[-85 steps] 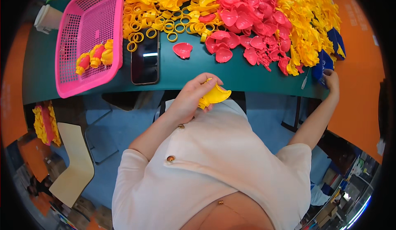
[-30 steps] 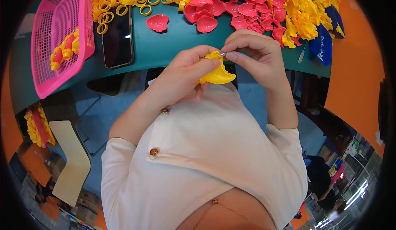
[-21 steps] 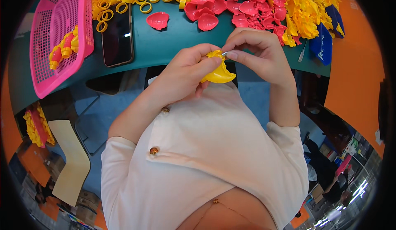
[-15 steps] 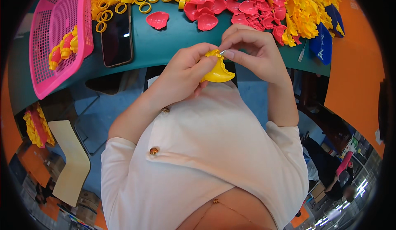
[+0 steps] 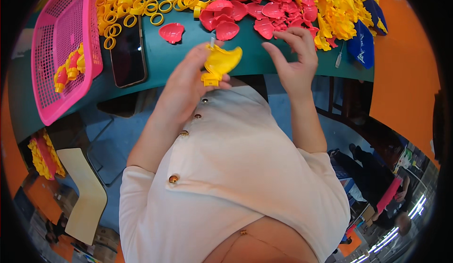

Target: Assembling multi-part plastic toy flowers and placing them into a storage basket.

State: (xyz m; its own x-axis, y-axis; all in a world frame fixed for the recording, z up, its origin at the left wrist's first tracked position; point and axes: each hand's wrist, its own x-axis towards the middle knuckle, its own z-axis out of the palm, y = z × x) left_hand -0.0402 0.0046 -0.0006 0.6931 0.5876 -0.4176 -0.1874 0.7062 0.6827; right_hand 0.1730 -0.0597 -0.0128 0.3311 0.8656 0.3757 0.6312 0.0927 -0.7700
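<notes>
Between the thumb and fingers of my left hand [image 5: 185,76] is a curved yellow plastic part [image 5: 223,63], raised above the front edge of the green table [image 5: 250,58]. One end of it tapers to a rounded tip and the other is a squarish stub. A small silvery piece [image 5: 212,41] sticks up at its upper edge; whether it is fixed there I cannot tell. My right hand [image 5: 298,64] is apart from the part, its thumb and fingers spread with nothing in them. Just beyond those fingertips lies a pile of red shell-shaped pieces [image 5: 272,11].
Yellow rings [image 5: 154,7] lie heaped at the far left beside a dark phone [image 5: 128,58]. A pink basket [image 5: 96,58] holds several red-and-yellow pieces. At far right are piled yellow parts [image 5: 335,13], a blue tray-like piece [image 5: 362,46] and a small clear-handled tool [image 5: 339,58].
My right hand has let go of the silvery piece and moved right, opening. My left hand has moved left and turned the yellow part, so its tip points up and right.
</notes>
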